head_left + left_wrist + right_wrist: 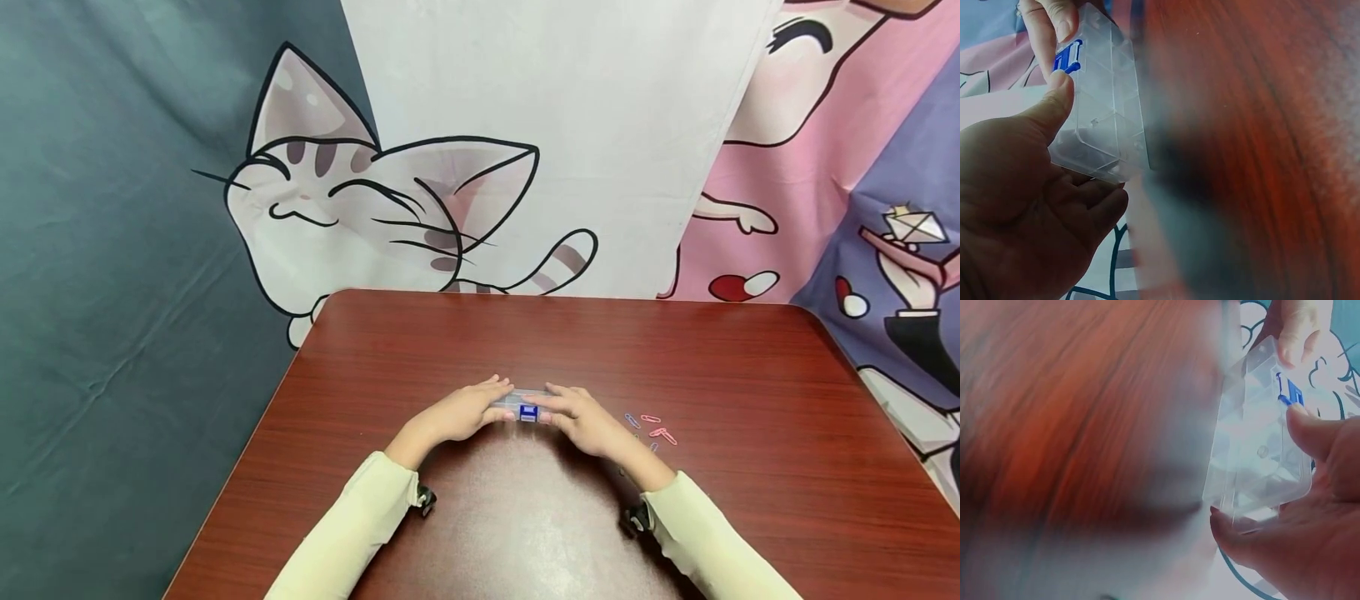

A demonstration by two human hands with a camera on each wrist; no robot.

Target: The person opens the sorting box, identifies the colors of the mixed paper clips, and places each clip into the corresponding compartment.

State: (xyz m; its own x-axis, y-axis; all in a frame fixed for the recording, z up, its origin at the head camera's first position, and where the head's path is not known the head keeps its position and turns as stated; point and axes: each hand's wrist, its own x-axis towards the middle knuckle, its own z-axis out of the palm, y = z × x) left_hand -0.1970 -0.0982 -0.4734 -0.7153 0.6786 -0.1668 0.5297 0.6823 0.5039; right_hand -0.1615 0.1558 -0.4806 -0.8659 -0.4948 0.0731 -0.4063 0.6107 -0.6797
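A clear plastic box [512, 401] with a blue latch [528, 413] is between my two hands over the middle of the table. My left hand [467, 412] grips its left end, the thumb on the front side by the latch and fingers round the far side. At the other end, my right hand [585, 419] holds it in much the same way, its thumb also near the latch. Both wrist views show the see-through box [1100, 100] with inner dividers and its latch [1291, 390] fastened to the front. Whether it touches the table cannot be told.
Several pink and blue paper clips [663, 433] lie on the brown table [420, 342], right of my right hand. Behind the table's far edge hangs a cloth backdrop [630, 150] with cartoon figures.
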